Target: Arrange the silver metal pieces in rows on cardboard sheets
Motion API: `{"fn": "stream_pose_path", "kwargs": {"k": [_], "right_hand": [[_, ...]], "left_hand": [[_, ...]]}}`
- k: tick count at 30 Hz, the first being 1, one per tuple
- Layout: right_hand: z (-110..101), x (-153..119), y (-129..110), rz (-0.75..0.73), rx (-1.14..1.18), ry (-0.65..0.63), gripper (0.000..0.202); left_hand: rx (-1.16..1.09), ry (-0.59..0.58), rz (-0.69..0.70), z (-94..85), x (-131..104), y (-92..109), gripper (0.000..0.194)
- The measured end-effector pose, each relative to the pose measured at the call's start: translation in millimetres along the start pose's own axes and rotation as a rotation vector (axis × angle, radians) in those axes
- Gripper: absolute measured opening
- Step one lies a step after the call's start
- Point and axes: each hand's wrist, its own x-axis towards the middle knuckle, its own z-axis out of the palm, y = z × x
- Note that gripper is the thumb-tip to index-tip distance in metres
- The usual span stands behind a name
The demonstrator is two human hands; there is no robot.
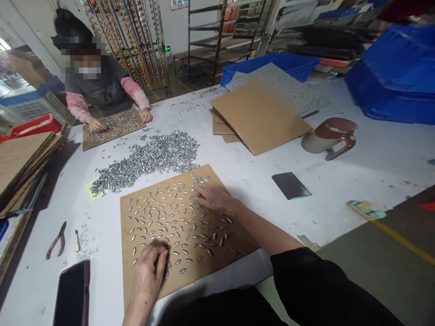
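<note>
In front of me a brown cardboard sheet point(224, 258) carries many small, silver, spindle-shaped metal pieces point(183, 271), spread out apart from one another. My left hand point(149, 267) is over the sheet's near left part, thumb and forefinger pinched at a small metal piece. Toward the far right part of the sheet, my right hand point(217, 199) has its fingers drawn together just below a little cluster of pieces point(201, 179); what they hold is hidden. Beyond the sheet lies a big heap of the same pieces point(152, 156), its left end on yellow paper point(97, 192).
Pliers point(59, 240), a small white-handled tool point(77, 241) and a phone point(72, 292) lie at left. To the right are stacked boards point(258, 117), a mug point(329, 138) and a dark square point(291, 185). Across the table a person point(105, 86) works at another board point(115, 133).
</note>
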Motion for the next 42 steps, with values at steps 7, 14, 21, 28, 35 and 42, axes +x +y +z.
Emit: {"fn": "stream_pose_path", "kwargs": {"k": [7, 14, 21, 28, 35, 42], "right_hand": [[1, 6, -4, -0.017, -0.183, 0.015, 0.022], [-4, 10, 3, -0.008, -0.106, 0.041, 0.025], [-4, 32, 2, 0.033, -0.171, -0.016, 0.02], [-7, 40, -9, 0.11, -0.186, -0.063, 0.027], [-16, 44, -12, 0.224, -0.137, -0.078, 0.027], [-24, 48, 12, 0.136, -0.131, 0.008, 0.021]], "left_hand": [[-0.014, -0.002, 0.017, 4.3, 2, 0, 0.023], [0.008, -0.002, 0.018, 3.4, 2, -2, 0.022], [-0.017, -0.023, -0.009, 1.6, 5, 5, 0.022], [-0.039, -0.027, -0.027, 2.8, 3, 1, 0.021], [-0.047, -0.058, -0.031, 4.2, 4, 0, 0.022], [-0.048, -0.027, -0.018, 4.3, 5, -4, 0.019]]}}
